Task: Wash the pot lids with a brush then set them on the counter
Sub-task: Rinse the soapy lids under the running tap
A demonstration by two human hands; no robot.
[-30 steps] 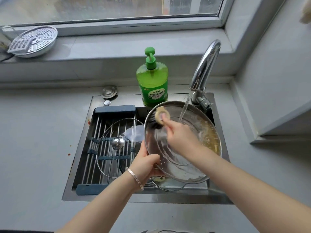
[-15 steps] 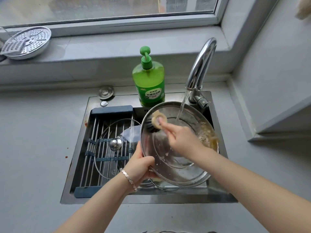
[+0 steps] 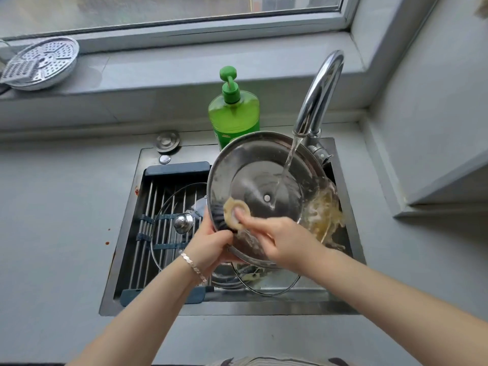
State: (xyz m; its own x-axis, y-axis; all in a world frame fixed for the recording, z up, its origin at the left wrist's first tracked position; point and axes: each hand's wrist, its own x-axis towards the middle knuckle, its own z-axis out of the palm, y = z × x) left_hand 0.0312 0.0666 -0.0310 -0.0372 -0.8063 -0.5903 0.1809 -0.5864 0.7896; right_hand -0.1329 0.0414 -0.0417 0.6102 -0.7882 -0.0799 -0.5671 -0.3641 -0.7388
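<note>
A large steel pot lid (image 3: 264,178) is tilted over the sink with its underside facing me. Water from the faucet (image 3: 318,93) runs onto it and splashes off its right edge. My left hand (image 3: 211,244) grips the lid's lower left rim. My right hand (image 3: 280,241) holds a brush (image 3: 232,215) with a pale ring handle and dark bristles against the lid's lower left part. A glass lid (image 3: 182,223) with a steel knob lies on the drain rack. Another glass lid (image 3: 264,282) lies in the sink below.
A green soap bottle (image 3: 233,112) stands behind the sink. The drain rack (image 3: 158,207) spans the sink's left half. A steel steamer plate (image 3: 42,62) rests on the window sill at far left. Grey counter (image 3: 52,220) surrounds the sink.
My right hand has moved the brush from the lid's upper left down to its lower left. The lid is lifted higher under the water stream.
</note>
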